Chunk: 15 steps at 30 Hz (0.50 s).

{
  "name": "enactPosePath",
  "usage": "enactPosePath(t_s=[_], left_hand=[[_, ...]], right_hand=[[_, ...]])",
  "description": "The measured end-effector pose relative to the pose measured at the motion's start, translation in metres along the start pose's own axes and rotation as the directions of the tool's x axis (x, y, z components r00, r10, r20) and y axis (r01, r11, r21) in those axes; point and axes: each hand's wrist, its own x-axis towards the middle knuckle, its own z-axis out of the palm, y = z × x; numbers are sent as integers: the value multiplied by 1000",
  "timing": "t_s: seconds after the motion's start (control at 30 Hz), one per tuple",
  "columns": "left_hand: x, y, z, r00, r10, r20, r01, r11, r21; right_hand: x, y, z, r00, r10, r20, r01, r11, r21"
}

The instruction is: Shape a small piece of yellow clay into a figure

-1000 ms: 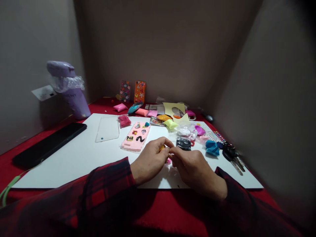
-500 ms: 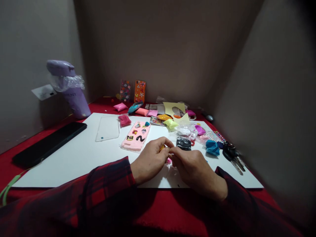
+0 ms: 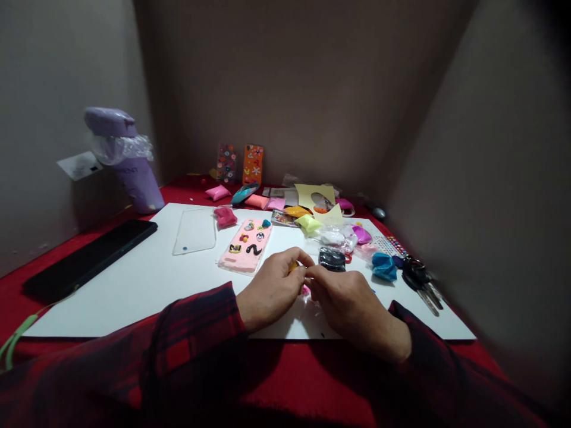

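Observation:
My left hand [image 3: 275, 291] is closed, with a small piece of yellow-orange clay [image 3: 293, 267] showing between thumb and forefinger. Against its fingertips presses my right hand [image 3: 352, 302], also closed in a pinch; whatever lies between those fingers is hidden. Under the hands, a bit of pink clay [image 3: 306, 290] in clear wrapping rests on the white board [image 3: 134, 285]. To the left of my hands lies a pink-covered phone case [image 3: 243, 255] decorated with small clay shapes. A black packet [image 3: 332, 260] sits just beyond my right hand.
A clear phone case [image 3: 195, 232] and a red clay packet [image 3: 225, 217] lie further left. Bright packets, including a blue one [image 3: 384, 267], spread right. Keys [image 3: 423, 285] lie at the right edge, a black phone [image 3: 89, 258] at left, near a purple bottle [image 3: 138, 178]. Decorated cases [image 3: 253, 165] lean at the back.

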Motion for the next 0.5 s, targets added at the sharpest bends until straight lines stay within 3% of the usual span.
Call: enactPosePath(t_s=[0.5], left_hand=[[0,-2,0,1000,7,-1,-7,1000,-2]], right_hand=[[-1,2,3,1000,-18,-9,18,999,-35]])
